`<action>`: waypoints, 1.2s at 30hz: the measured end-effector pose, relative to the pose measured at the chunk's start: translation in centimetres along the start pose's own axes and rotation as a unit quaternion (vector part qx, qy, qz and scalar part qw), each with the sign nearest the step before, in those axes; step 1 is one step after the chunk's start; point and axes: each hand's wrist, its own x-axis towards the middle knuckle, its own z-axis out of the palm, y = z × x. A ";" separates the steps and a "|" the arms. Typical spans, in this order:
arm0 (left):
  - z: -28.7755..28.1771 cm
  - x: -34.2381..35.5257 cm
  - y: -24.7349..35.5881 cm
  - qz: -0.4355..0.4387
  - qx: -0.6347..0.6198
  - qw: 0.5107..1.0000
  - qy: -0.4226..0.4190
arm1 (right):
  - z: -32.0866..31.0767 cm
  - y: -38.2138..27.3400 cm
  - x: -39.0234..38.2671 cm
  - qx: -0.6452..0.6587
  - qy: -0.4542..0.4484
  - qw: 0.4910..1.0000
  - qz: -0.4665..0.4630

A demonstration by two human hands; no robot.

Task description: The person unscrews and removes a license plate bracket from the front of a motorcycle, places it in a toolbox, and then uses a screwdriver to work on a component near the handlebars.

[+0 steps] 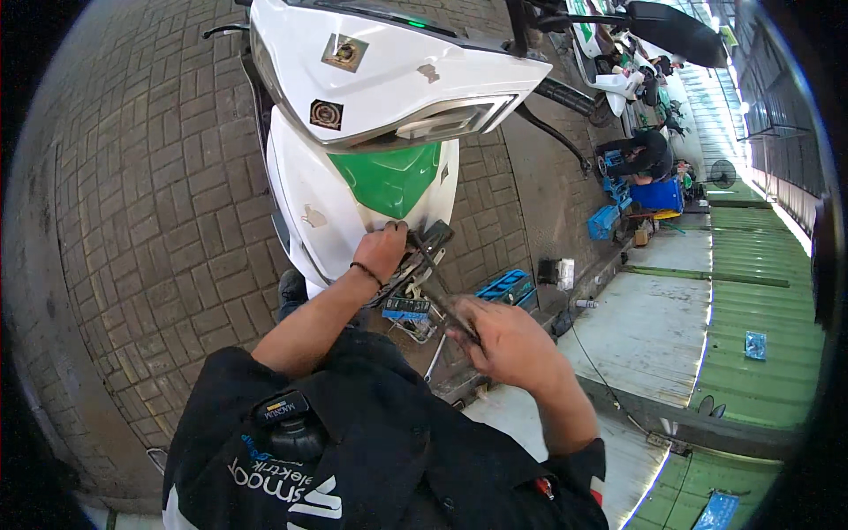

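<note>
In front of me stands a white scooter (296,181) with a green front panel (389,177). My left hand (384,250) is at the lower tip of that panel, fingers bent and pressed in by the bodywork; what they grip, if anything, is hidden. A long, dark, bar-like metal tool (446,299) slants from there toward me, with my right hand (508,343) closed round its near end. Its far end lies by exposed metal parts close to my left fingers; the exact contact is unclear. A licence plate (406,309) hangs below both hands.
A blue toolbox (506,288) sits on the paving right of the scooter. A dark cable (590,353) runs along the right side. Farther off, a person (649,157) sits low among blue crates (604,223), near a fan (723,174) and other scooters (623,84). A mirror (676,34) juts out top right.
</note>
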 end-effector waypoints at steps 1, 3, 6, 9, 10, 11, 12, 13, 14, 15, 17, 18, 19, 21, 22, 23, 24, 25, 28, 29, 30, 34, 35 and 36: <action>-0.2 0.3 -0.1 0.006 0.011 1.000 -0.007 | -0.5 -0.4 0.1 -0.023 -0.027 0.999 0.012; -1.5 0.6 0.4 0.031 0.029 0.999 -0.022 | -2.2 -1.2 0.2 -0.090 -0.067 0.993 0.039; -0.8 1.0 -0.4 0.053 0.054 0.997 0.004 | -4.6 -0.8 1.4 -0.216 -0.115 0.969 0.044; -0.8 0.9 -0.3 0.049 0.054 0.997 0.005 | -4.9 0.8 1.6 -0.323 -0.150 0.934 -0.002; -0.7 0.9 -0.2 0.041 0.059 0.997 0.004 | -5.0 1.0 1.5 -0.329 -0.145 0.933 -0.006; -0.6 0.9 -0.1 0.034 0.063 0.997 0.003 | -5.0 1.2 1.4 -0.335 -0.140 0.932 -0.011; -0.6 0.8 -0.1 0.036 0.055 0.998 0.011 | -5.0 1.4 1.5 -0.340 -0.133 0.931 -0.017; -0.6 0.6 -0.1 0.039 0.047 0.998 0.019 | -4.7 1.5 1.5 -0.344 -0.135 0.929 -0.022; -0.6 0.4 -0.1 0.042 0.039 0.998 0.027 | -4.1 1.7 1.2 -0.348 -0.137 0.927 -0.026; -0.7 0.2 0.1 0.041 0.027 0.999 0.021 | -3.7 1.8 0.7 -0.352 -0.139 0.925 -0.026; -1.1 -0.4 0.5 0.041 0.002 0.999 0.008 | -3.4 1.8 -0.4 -0.301 -0.111 0.947 0.000; -1.0 -0.5 0.4 0.036 0.002 0.999 0.017 | -3.1 2.0 -0.7 -0.274 -0.096 0.957 0.008; -1.0 -0.5 0.5 0.032 0.003 0.999 0.026 | -2.8 2.3 -1.2 -0.291 -0.080 0.953 0.015; -0.8 -0.5 0.8 0.018 0.011 0.999 0.027 | -2.2 3.2 -2.4 -0.326 -0.048 0.944 0.032; -0.6 -0.5 1.2 0.008 0.020 1.000 0.020 | -1.8 3.6 -2.8 -0.358 -0.020 0.933 0.015; -0.5 -0.4 1.4 -0.003 0.029 0.999 0.013 | -1.4 4.0 -3.3 -0.389 0.009 0.921 -0.002; -0.5 -0.2 1.7 -0.006 0.026 1.000 0.006 | -0.9 4.4 -3.8 -0.418 0.039 0.907 -0.014; -0.6 0.0 1.8 -0.010 0.025 1.000 -0.001 | -0.4 4.7 -3.9 -0.381 0.073 0.922 -0.022; -0.9 0.6 1.8 -0.004 0.013 1.000 -0.016 | 1.8 6.1 -3.5 -0.237 0.220 0.943 -0.074; -1.1 0.7 1.5 -0.003 0.010 1.000 -0.019 | 3.5 7.8 -3.3 -0.166 0.296 0.934 -0.113; -0.8 1.4 2.1 -0.006 0.015 0.998 -0.058 | 5.2 9.5 -3.5 -0.133 0.387 0.902 -0.134; 1.4 2.7 0.6 -0.030 0.015 0.992 -0.119 | 9.2 11.2 0.9 0.234 0.653 0.707 -0.139; 2.2 3.0 0.1 -0.025 0.001 0.993 -0.115 | 9.6 11.4 1.6 0.311 0.672 0.658 -0.139; 1.6 2.8 0.4 -0.034 -0.012 0.993 -0.116 | 9.8 11.4 2.6 0.385 0.689 0.597 -0.144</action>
